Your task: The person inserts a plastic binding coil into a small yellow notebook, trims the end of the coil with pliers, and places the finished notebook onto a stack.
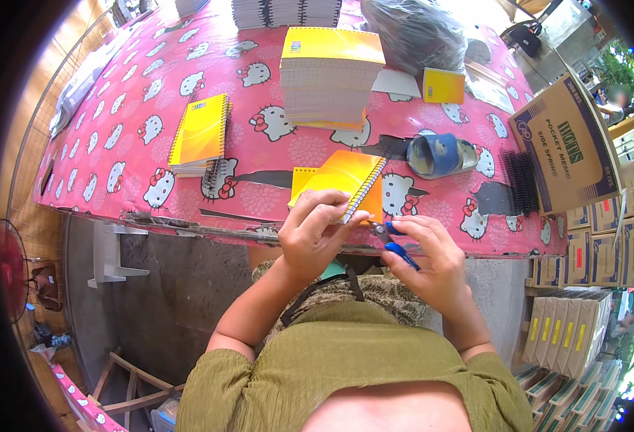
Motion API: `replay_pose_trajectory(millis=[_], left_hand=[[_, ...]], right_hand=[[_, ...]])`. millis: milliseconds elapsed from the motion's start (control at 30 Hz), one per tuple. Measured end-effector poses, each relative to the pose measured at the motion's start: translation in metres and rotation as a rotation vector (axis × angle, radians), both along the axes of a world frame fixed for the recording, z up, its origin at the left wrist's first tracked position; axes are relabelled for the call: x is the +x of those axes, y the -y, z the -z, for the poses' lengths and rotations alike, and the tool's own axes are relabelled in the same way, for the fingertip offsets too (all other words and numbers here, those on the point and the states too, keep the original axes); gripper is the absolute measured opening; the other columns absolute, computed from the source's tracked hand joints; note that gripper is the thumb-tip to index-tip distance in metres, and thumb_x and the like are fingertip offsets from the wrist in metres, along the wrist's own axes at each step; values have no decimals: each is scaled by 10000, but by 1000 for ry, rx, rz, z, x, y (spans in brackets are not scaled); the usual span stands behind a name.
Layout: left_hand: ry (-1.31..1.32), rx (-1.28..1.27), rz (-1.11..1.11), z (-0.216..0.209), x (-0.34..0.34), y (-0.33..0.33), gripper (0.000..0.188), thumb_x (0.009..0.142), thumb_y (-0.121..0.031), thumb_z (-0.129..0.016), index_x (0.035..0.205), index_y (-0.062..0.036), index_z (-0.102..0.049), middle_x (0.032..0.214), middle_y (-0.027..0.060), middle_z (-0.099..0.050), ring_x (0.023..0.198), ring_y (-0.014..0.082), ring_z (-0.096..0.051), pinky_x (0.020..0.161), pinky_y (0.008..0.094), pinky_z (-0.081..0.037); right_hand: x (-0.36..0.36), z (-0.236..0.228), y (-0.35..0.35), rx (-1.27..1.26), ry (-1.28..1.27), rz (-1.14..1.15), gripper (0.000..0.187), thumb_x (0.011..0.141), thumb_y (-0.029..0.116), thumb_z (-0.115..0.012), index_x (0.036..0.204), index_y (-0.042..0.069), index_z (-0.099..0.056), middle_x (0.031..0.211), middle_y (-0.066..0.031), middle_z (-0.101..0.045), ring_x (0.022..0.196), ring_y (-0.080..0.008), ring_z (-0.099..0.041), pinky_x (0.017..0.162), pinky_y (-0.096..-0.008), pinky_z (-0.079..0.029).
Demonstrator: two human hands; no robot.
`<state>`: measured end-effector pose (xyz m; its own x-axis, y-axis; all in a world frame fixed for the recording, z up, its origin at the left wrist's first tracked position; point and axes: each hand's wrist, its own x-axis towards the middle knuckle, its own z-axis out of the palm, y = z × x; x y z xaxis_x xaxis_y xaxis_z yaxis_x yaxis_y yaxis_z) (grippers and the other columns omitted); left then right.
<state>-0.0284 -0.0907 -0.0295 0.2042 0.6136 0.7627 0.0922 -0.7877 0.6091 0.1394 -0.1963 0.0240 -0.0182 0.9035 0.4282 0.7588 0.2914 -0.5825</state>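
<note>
Near the table's front edge, my left hand (pixel 309 234) is closed on a small yellow notebook (pixel 347 175) with a spiral wire along its right side. Other yellow covers or sheets lie beneath it; one with punched holes (pixel 302 177) shows at the left. My right hand (pixel 438 255) grips blue-handled pliers (pixel 402 253), their jaws by the lower end of the spiral. Whether the jaws touch the wire I cannot tell. Beyond my hands stands a tall stack of yellow-covered pads (pixel 324 86). To the left lies a short pile of spiral-bound yellow notebooks (pixel 200 133).
A pink cartoon-cat cloth (pixel 129 155), torn in places, covers the table. A blue slipper-like object (pixel 435 155) lies right of the notebook. Black spiral wires (pixel 520 181) lean by a cardboard box (pixel 569 140). Grey plastic (pixel 414 32) and bound stacks (pixel 284 13) sit far back.
</note>
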Motion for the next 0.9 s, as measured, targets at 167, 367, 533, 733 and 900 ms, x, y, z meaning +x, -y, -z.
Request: replay_pose_trajectory(millis=[167,367,533,733,900], left_hand=[[-49,-17,-18,-7,4,3,264,643,-1,-831,755,30,-594,887,147,-634,766,211,-640,645,303,-552],[-54,-10,-46,-6,11,1,263,634,0,-833,733,30,-591,874,135,-626,739,201,-634,603,293,-549],[-46,-16,-32,-3,12,2,257,631,20,-827,710,26,-583,850,118,-621,703,196,-615,576,296,-521],[-65,132,57,-6,3,-3,251,628,63,-811,705,11,-577,825,100,-615,673,198,-584,576,306,-472],[648,-161,-224,-37,-41,-46,277,817,-111,-730,694,-69,-485,852,65,-639,688,147,-592,606,266,-495]], right_hand=[[-12,-9,-4,14,150,12,408,737,149,-749,1083,-7,-599,1063,-172,-611,982,-353,-588,888,-459,-463],[-17,-12,-1,5,186,79,390,749,145,-736,1069,-27,-596,1046,-170,-611,958,-346,-588,868,-445,-464],[1,-4,-10,-440,-439,-19,295,813,141,-711,1023,-45,-621,921,-136,-665,822,-218,-647,718,-343,-525],[14,20,-21,-913,-1499,-294,239,899,160,-630,998,-57,-625,906,-160,-682,728,-189,-671,659,-305,-554],[39,22,-28,-133,-160,304,286,819,162,-705,1046,-2,-646,951,-125,-680,856,-209,-656,764,-334,-515]])
